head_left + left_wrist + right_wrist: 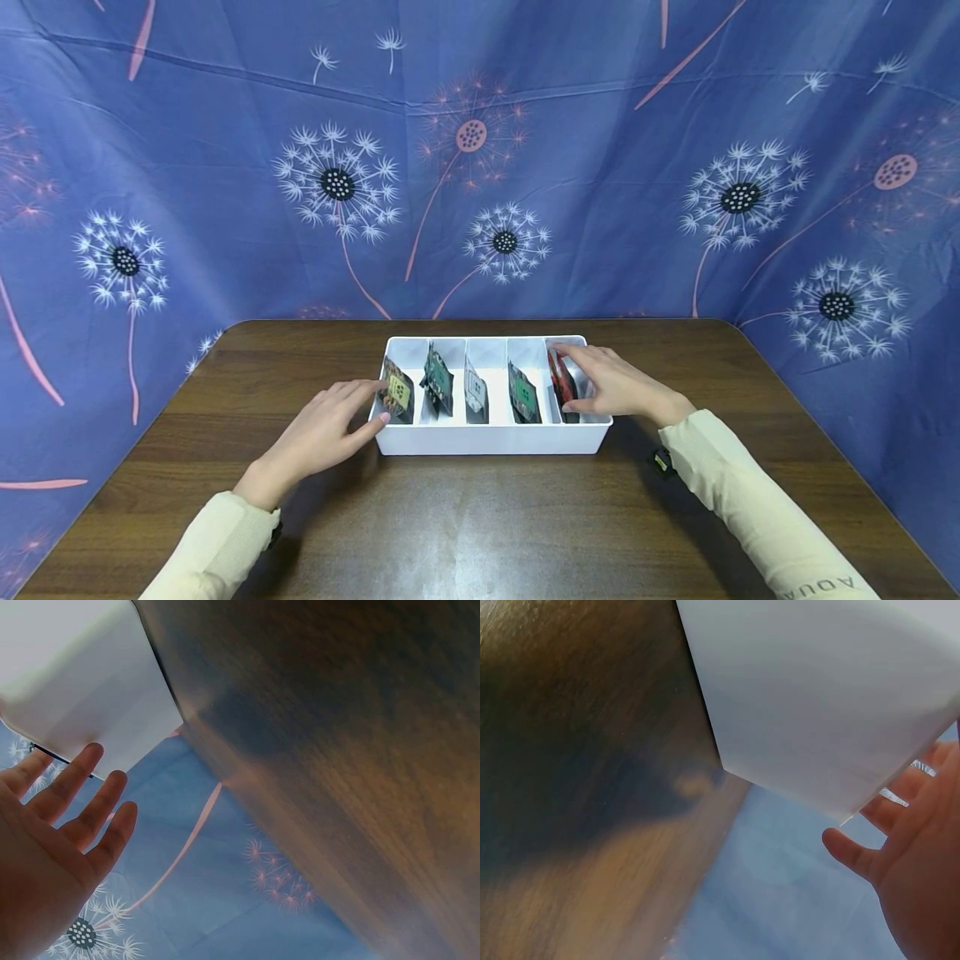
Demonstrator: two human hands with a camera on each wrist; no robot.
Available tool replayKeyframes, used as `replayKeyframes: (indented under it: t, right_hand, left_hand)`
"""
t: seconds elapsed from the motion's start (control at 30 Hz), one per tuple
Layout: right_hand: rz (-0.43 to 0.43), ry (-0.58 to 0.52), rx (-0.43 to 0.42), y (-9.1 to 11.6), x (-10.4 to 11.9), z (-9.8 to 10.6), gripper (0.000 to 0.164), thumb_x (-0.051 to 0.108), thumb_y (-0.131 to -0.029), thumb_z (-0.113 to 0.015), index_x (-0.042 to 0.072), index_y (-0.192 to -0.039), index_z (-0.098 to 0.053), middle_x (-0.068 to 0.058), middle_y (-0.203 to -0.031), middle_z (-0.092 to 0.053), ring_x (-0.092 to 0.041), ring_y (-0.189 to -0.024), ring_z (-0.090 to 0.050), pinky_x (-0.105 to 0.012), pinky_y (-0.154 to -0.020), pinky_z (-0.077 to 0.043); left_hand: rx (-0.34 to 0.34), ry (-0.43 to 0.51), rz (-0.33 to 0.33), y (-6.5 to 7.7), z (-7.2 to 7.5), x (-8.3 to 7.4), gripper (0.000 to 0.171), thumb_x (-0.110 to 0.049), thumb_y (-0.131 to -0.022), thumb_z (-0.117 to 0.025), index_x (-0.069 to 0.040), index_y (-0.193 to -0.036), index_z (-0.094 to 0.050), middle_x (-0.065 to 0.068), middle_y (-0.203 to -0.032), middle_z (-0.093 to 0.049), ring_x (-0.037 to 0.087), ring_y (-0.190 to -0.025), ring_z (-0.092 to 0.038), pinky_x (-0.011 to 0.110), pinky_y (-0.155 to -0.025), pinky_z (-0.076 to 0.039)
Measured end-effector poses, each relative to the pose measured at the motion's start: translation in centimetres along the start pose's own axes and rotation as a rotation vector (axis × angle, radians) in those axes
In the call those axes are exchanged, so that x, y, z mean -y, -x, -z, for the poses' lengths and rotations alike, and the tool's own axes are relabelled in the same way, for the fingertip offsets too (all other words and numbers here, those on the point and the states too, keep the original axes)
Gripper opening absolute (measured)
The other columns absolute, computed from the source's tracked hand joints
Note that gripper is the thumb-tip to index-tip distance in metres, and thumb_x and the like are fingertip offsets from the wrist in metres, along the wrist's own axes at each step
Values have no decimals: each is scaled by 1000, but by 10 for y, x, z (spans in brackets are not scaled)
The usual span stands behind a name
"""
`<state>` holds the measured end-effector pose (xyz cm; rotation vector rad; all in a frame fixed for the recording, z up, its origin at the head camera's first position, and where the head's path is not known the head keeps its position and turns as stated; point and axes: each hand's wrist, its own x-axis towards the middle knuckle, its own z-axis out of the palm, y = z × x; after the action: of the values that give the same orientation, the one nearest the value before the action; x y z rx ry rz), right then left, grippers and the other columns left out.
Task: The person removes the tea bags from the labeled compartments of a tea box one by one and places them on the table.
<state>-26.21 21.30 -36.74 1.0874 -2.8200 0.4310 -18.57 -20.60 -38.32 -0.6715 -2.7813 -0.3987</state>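
Observation:
A white divided tray (487, 440) sits on the table, with one upright, slightly tilted packet in each compartment. My right hand (618, 385) reaches over the tray's right end and holds a red packet (562, 379) between thumb and fingers. At the left end, my left hand (322, 425) rests its fingers and thumb about the tray's rim, beside a yellow-and-brown packet (398, 390). Its fingers (82, 761) look extended and spread in the left wrist view. The right wrist view shows my right thumb (847, 851) near the tray's corner; the red packet is hidden there.
Between the end compartments stand a dark green packet (438, 379), a pale grey packet (476, 392) and a green-and-black packet (523, 393). The brown wooden table (465, 525) runs back to a blue dandelion-print cloth (600, 208).

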Motion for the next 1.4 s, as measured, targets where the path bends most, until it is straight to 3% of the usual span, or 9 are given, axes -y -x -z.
replayKeyframes:
  t: [0.27, 0.53, 0.9, 1.4]
  right_hand:
    - [-8, 37, 4, 0, -3, -1, 82, 43, -72, -73, 14, -139, -35, -5, -135, -47, -29, -121, -45, -54, -99, -32]
    - [44, 97, -41, 3, -1, 1, 70, 43, -70, -75, 13, -128, -49, -2, -123, -54, -26, -116, -49, -53, -96, -34]
    - [40, 79, -30, 3, 1, 9, 69, 42, -64, -79, 12, -122, -55, -4, -121, -56, -28, -114, -50, -53, -97, -32]
    - [128, 110, -92, 0, -3, 12, 38, 28, -75, -73, 13, -109, -63, -4, -111, -60, -27, -103, -55, -51, -90, -37]
  left_hand:
    - [2, 2, 0, 0, -1, 1, 49, -47, -89, -51, -19, -130, -49, 2, -128, -54, 27, -119, -48, 52, -93, -38]
    - [7, 8, 3, 0, 0, 0, 49, -46, -90, -51, -19, -130, -49, 2, -128, -54, 27, -120, -48, 52, -93, -39]
    - [9, 9, -5, 0, -1, 1, 49, -46, -90, -51, -18, -130, -49, 3, -129, -53, 27, -119, -48, 52, -93, -38]
    - [18, 17, 4, 2, -1, 0, 51, -50, -91, -46, -20, -131, -48, 2, -130, -52, 27, -120, -48, 51, -95, -37]
